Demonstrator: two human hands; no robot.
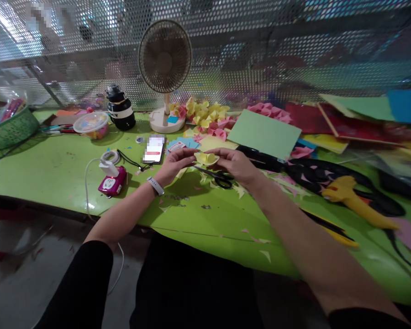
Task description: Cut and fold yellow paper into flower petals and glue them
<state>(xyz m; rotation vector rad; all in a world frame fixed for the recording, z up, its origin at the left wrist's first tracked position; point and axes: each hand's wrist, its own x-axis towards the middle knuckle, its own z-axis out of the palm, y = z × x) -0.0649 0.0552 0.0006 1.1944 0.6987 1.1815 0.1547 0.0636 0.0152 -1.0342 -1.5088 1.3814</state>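
Observation:
Both my hands meet over the middle of the green table [48, 169], pinching one small folded yellow paper piece [206, 158] between them. My left hand [176, 164] grips its left end; a white band sits on that wrist. My right hand [237, 165] grips its right end. Black-handled scissors [219, 177] lie on the table just under my right hand, among yellow and pink paper scraps. Behind my hands is a heap of folded yellow and pink paper pieces [205, 116].
A phone [154, 149], a pink power strip with a white charger [112, 181], a black bottle [121, 109], a standing fan [165, 68] and a plastic tub [91, 124] stand left and behind. Coloured paper sheets [264, 133] and a yellow glue gun [354, 199] lie right. A green basket [10, 128] sits far left.

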